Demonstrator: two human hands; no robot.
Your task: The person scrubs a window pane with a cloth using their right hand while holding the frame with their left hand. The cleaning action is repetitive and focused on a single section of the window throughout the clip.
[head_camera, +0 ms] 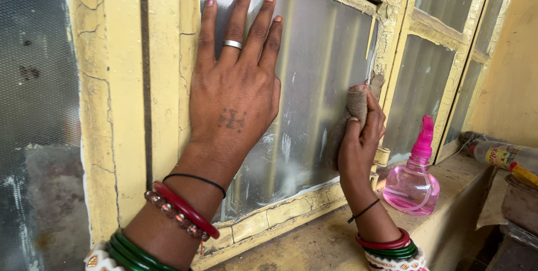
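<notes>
Cloth (pixel 355 106) sits bunched in right hand (pixel 361 139) fingers, pressed to pane (pixel 314 80); left hand (pixel 232 94) braces flat, fingers spread, holding nothing; best to keep pressure even, wiping the streaks just below the fingertips.

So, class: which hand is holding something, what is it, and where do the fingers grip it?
The right hand holds a brownish cloth, bunched between the fingers near its top, against the window glass. The left hand holds nothing.

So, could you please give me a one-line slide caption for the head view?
Left hand flat on frosted glass pane; right hand presses brown cloth to it, beside pink spray bottle.
</notes>
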